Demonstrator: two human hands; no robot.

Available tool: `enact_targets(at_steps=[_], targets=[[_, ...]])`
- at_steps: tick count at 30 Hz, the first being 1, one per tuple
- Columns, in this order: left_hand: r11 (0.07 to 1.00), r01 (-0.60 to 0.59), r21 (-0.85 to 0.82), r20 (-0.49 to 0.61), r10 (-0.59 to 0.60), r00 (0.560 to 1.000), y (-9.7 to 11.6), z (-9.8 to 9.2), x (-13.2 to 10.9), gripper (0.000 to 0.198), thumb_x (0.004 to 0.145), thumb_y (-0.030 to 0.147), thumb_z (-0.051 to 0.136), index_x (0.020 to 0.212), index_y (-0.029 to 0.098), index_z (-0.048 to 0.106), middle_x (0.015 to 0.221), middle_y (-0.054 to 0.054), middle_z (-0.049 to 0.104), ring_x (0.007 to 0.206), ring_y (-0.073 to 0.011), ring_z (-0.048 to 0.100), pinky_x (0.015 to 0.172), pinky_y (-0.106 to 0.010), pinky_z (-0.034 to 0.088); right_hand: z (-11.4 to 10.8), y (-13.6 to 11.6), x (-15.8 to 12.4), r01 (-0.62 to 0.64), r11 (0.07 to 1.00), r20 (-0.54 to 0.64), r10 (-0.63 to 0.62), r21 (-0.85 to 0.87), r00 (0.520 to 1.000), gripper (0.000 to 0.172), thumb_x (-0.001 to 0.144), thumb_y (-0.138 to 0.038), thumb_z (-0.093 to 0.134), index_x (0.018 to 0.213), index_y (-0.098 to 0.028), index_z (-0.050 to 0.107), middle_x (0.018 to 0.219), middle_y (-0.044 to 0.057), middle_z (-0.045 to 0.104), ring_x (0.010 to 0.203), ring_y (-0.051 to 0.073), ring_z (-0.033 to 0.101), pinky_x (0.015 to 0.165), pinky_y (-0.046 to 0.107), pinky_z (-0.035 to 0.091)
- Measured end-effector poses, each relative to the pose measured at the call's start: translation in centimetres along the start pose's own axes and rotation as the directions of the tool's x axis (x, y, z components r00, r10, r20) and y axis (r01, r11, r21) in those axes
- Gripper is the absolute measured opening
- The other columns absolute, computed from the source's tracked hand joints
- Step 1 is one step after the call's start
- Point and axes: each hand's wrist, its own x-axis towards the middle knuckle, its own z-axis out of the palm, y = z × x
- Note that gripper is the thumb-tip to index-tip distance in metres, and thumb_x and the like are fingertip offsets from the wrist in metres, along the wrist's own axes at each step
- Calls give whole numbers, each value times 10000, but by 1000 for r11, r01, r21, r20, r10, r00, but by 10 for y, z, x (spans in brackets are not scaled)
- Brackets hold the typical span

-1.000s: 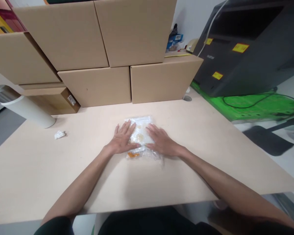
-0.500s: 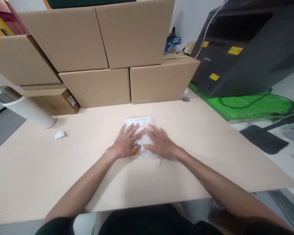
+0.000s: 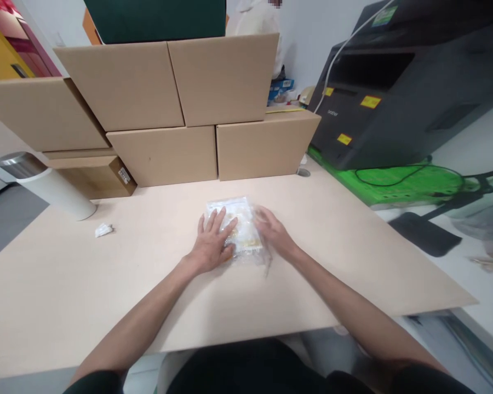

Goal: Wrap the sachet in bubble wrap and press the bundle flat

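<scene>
A flat packet in crinkled clear plastic lies on the table; it looks whitish with some yellow-orange print. My left hand rests on its left side, fingers spread and pressing flat. At the right edge, my right hand has its fingers curled against the loose clear plastic, seemingly pinching it. The fingertips there are slightly blurred and partly hidden. A strip of the wrap sticks out toward me at the packet's lower right corner.
Cardboard boxes are stacked along the table's back. A white bottle with a steel cap and a crumpled white scrap stand at left. A dark printer sits on a green surface at right.
My right hand has come off the packet's top to its right edge, and its fingers have curled in. My left hand stays flat on the packet. The view has tilted up slightly.
</scene>
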Motion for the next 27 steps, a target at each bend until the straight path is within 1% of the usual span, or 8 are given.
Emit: enact_targets(at_steps=[2, 4, 7, 9, 11, 15, 22, 27], targets=[[999, 19, -49, -11, -20, 1000, 2, -1, -3, 683, 943, 482, 534, 1555, 267, 321, 1664, -159, 140, 1523, -398, 122, 1176, -659, 94, 0, 0, 3, -125, 964, -62, 143, 234, 988, 727, 761, -630, 655, 1357, -225, 564, 1368, 129, 607, 1233, 308, 572, 1006, 477, 469], [992, 31, -119, 36, -27, 999, 4, -1, -4, 808, 893, 632, 543, 1571, 279, 277, 1663, -163, 147, 1521, -412, 108, 1166, -674, 121, 1, -4, 5, -193, 910, -28, 218, 367, 975, 557, 720, -558, 712, 1157, -214, 684, 1142, 103, 716, 1043, 280, 659, 892, 438, 525], [988, 27, -153, 114, -9, 993, 9, 2, -4, 1154, 689, 788, 659, 1597, 262, 180, 1672, -174, 53, 1512, -462, -32, 1146, -718, 65, 3, -16, 5, -203, 877, 14, 219, 436, 976, 377, 736, -485, 719, 977, -196, 743, 945, 83, 747, 887, 236, 680, 751, 355, 543], [989, 41, -140, 118, -24, 993, 13, 5, -5, 1272, 615, 783, 720, 1603, 234, 136, 1670, -189, -9, 1497, -482, -93, 1133, -734, 22, 6, -27, 3, -184, 847, 14, 205, 499, 979, 337, 734, -444, 731, 966, -200, 756, 913, 67, 751, 868, 220, 675, 723, 325, 536], [987, 70, -147, 84, -58, 995, 15, 7, -7, 1186, 709, 711, 702, 1604, 211, 107, 1667, -195, -39, 1497, -472, -105, 1142, -719, 30, 9, -36, 2, -153, 816, 20, 171, 557, 985, 356, 737, -420, 724, 1023, -212, 757, 946, 57, 757, 880, 214, 673, 738, 324, 534], [968, 58, -244, -34, -68, 997, 14, 13, -11, 800, 969, 481, 480, 1601, 222, 62, 1673, -180, -22, 1524, -389, -66, 1177, -645, 119, 16, -46, 4, -107, 810, 61, 88, 577, 994, 459, 762, -423, 661, 1171, -225, 722, 1140, 74, 740, 976, 234, 673, 818, 362, 539], [890, -90, -446, -309, -59, 949, 3, 24, -9, 574, 1026, 309, 315, 1579, 325, 163, 1651, -72, 237, 1545, -237, 112, 1222, -543, 175, 27, -48, 2, -34, 860, 76, -5, 509, 997, 581, 820, -487, 600, 1358, -267, 590, 1344, 64, 649, 1181, 262, 625, 973, 405, 505], [753, -151, -640, -357, -118, 926, 14, 6, -16, 522, 1025, 388, 322, 1527, 249, 348, 1595, -82, 371, 1481, -224, 324, 1233, -453, 236, 27, -55, -7, -19, 875, 104, -36, 484, 994, 607, 721, -544, 727, 1238, -238, 642, 1157, 72, 719, 1063, 276, 661, 884, 383, 533]])
